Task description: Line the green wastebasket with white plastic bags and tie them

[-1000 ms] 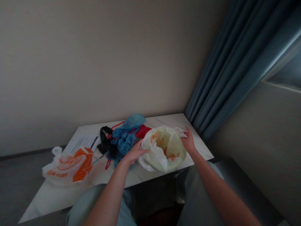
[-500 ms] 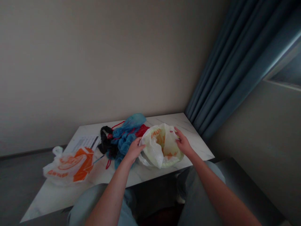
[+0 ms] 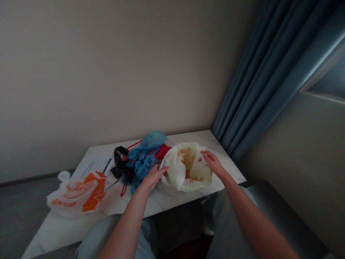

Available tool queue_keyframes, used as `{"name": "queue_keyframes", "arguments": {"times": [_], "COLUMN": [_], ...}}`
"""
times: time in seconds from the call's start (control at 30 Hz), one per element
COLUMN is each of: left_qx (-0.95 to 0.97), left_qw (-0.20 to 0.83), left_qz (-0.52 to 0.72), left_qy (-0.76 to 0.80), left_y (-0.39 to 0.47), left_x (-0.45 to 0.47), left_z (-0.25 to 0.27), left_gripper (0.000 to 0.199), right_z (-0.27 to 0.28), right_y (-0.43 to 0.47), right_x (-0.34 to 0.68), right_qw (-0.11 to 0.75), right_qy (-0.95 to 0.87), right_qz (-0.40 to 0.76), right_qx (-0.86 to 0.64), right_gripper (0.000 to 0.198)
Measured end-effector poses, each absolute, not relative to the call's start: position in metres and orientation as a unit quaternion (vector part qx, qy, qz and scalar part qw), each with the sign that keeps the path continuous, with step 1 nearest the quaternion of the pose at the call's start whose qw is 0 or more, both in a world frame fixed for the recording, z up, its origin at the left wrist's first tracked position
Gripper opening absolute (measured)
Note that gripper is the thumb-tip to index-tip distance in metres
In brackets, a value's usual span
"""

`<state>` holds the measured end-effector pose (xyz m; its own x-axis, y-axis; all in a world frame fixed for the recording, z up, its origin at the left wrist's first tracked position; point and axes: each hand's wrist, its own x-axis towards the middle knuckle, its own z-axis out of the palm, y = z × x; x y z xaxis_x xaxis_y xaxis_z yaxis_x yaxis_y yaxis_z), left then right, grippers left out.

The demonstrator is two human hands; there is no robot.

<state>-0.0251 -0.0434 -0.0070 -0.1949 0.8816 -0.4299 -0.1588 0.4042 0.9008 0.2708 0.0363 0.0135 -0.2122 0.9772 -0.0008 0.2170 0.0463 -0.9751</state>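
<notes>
A white plastic bag (image 3: pixel 176 169) with orange print stands on the table with its mouth spread wide. Yellow-green shows through its wall, and its inside faces up toward me. At the left rim, my left hand (image 3: pixel 155 177) grips the plastic, thumb over the edge and fingers partly hidden behind it. My right hand (image 3: pixel 214 163) holds the opposite rim, its fingertips at the edge and partly behind the thin plastic. Just left of the bag lies a heap of crumpled blue plastic bags (image 3: pixel 144 167), with a red bag (image 3: pixel 162 151) and a black bag (image 3: pixel 121 162) among them.
On the left of the white marbled table (image 3: pixel 48 233) lies another white bag with orange print (image 3: pixel 78 194), over part of a printed sheet (image 3: pixel 98 164). Behind the table rises a wall; a blue curtain (image 3: pixel 250 90) hangs at right. My knees are at the near edge.
The bag's mouth has opened a little rounder, and its inner fold has shifted slightly left. My right hand has moved slightly to the right and down along the rim.
</notes>
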Motion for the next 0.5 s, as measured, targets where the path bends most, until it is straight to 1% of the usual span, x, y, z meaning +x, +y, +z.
{"name": "queue_keyframes", "arguments": {"times": [0.1,0.13,0.2,0.27,0.33,0.43,0.5], "left_qx": [0.289,0.291,0.293,0.303,0.319,0.353,0.387], "left_qw": [0.652,0.673,0.694,0.688,0.678,0.674,0.662], "left_qz": [0.394,0.381,0.365,0.355,0.345,0.341,0.348], "left_qy": [0.58,0.563,0.547,0.556,0.566,0.553,0.54], "left_y": [-0.05,-0.052,-0.054,-0.054,-0.053,-0.051,-0.049], "left_x": [-0.024,-0.023,-0.021,-0.019,-0.018,-0.018,-0.019], "left_z": [-0.003,-0.002,-0.004,-0.008,-0.013,-0.017,-0.014], "left_gripper": [0.048,0.047,0.048,0.048,0.049,0.049,0.045], "right_z": [0.01,0.01,0.009,0.009,0.008,0.007,0.007], "right_y": [0.05,0.054,0.062,0.069,0.073,0.076,0.075], "right_x": [0.282,0.285,0.291,0.296,0.298,0.299,0.3], "right_qw": [0.479,0.498,0.508,0.495,0.462,0.405,0.372], "right_qy": [-0.545,-0.518,-0.453,-0.396,-0.357,-0.303,-0.287], "right_qz": [0.412,0.402,0.413,0.438,0.481,0.587,0.648], "right_qx": [-0.551,-0.568,-0.605,-0.637,-0.654,-0.632,-0.6], "right_gripper": [0.035,0.037,0.038,0.034,0.03,0.038,0.045]}}
